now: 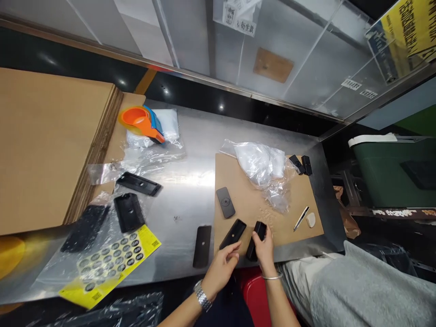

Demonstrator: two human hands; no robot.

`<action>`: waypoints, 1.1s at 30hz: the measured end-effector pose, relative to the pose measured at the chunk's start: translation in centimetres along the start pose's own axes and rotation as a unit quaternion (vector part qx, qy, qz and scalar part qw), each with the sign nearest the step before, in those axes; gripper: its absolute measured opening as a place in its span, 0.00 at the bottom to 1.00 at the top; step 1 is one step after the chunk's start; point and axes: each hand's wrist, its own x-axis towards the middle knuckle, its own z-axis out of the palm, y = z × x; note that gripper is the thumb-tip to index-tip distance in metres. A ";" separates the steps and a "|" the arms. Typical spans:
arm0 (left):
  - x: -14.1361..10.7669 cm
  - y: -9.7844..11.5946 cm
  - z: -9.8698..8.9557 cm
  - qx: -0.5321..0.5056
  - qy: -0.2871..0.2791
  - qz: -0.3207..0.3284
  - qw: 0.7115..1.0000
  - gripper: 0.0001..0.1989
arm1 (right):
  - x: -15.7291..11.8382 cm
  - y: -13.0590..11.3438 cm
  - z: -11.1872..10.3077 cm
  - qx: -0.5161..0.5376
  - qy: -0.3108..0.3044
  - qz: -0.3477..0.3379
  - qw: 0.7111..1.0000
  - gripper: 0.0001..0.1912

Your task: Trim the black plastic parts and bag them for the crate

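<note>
Head view, right hand gripping black case, yellow sticker sheet unreadable

Metal watch, thin silver bangle

- steel table, scuffed
- cardboard stack at 9 o'clock
- brown mat at 3 o'clock
- black case shell at 6 o'clock
- yellow sticker sheet at 7 o'clock
- orange tape dispenser on plastic bags, 11 o'clock
</note>
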 end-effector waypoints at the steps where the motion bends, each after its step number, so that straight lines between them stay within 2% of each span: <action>1: 0.7 -0.8 -0.1 0.026 0.013 0.010 1.000 0.20 | 0.7 1.0 0.6 -0.024 0.018 -0.002 1.000 0.35; 4: 2.2 -2.0 -0.4 0.099 0.048 0.027 0.994 0.21 | 1.9 2.4 1.5 -0.061 0.053 -0.013 0.997 0.38; 6: 2.9 -2.0 -0.6 0.135 0.063 0.033 0.988 0.21 | 2.8 2.0 1.3 -0.102 0.074 -0.042 0.991 0.35; 8: 3.6 -1.8 -0.7 0.161 0.072 0.038 0.984 0.22 | 4.8 0.9 0.6 -0.142 0.086 -0.108 0.980 0.28; 11: 4.7 -1.7 -0.6 0.178 0.067 0.042 0.981 0.23 | 10.3 -1.8 -0.7 -0.157 0.081 -0.200 0.964 0.20; 16: 7.6 -2.4 -0.1 0.161 0.036 0.076 0.983 0.22 | 21.6 -5.2 -1.2 -0.166 0.084 -0.239 0.953 0.13; 19: 9.2 -2.7 0.2 0.124 0.012 0.090 0.988 0.22 | 25.4 -5.7 -0.7 -0.162 0.074 -0.272 0.946 0.14; 22: 10.2 -2.3 0.3 0.076 0.001 0.083 0.994 0.22 | 26.5 -5.3 -0.4 -0.158 0.062 -0.305 0.937 0.14; 27: 11.2 -0.2 0.9 0.028 0.030 0.065 0.997 0.23 | 26.2 -4.5 -1.0 -0.157 0.060 -0.332 0.928 0.14; 31: 12.9 2.9 2.1 0.008 0.027 0.056 0.998 0.22 | 25.8 -5.0 -2.6 -0.179 0.061 -0.344 0.920 0.11; 33: 13.8 4.9 3.1 -0.008 0.012 0.048 0.999 0.23 | 24.6 -5.6 -3.5 -0.196 0.068 -0.347 0.915 0.11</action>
